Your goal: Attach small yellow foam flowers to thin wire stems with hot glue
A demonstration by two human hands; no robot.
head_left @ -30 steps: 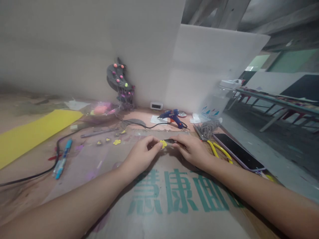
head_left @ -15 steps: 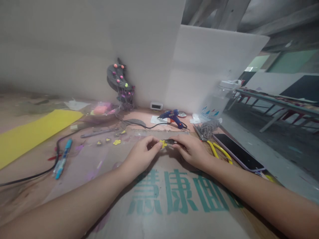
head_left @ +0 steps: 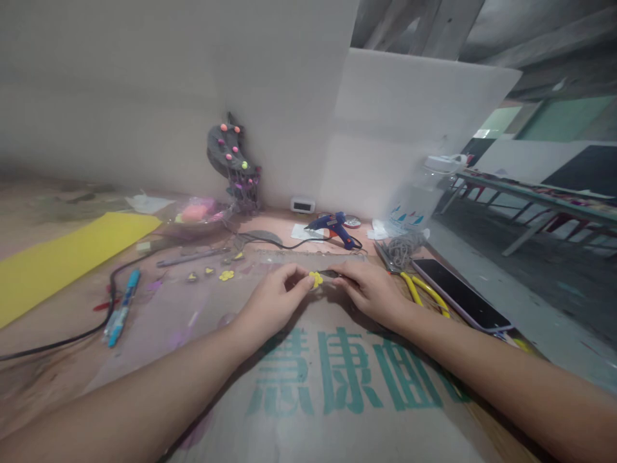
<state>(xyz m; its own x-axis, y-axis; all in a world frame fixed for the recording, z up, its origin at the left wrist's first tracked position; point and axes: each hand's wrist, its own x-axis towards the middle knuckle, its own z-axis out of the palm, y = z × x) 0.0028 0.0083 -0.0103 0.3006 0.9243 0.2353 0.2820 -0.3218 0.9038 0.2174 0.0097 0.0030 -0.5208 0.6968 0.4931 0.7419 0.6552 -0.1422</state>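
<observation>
Between the thumb and fingers of my left hand (head_left: 284, 290) is a small yellow flower (head_left: 315, 279) with rounded petals. My right hand (head_left: 369, 289) pinches a thin, dark grey piece (head_left: 330, 273), whose tip points left and lies close beside the flower. Whether the two touch I cannot tell, and fingers cover part of each. A second yellow flower (head_left: 226, 275) lies on the table left of my hands, with small yellow-and-grey bits (head_left: 209, 271) near it.
A blue glue gun (head_left: 332, 225) with a black cord lies behind my hands. Yellow-handled scissors (head_left: 419, 289), grey yarn (head_left: 403, 249), a phone (head_left: 463, 296) and a bottle (head_left: 414, 199) are right. Pens (head_left: 124, 305) and a yellow sheet (head_left: 72, 257) lie left; a grey crescent ornament (head_left: 231, 151) stands behind.
The dark grey piece in my right hand has turned slightly and now looks narrower. Both hands stay almost in the same place, and the flower is still in my left hand.
</observation>
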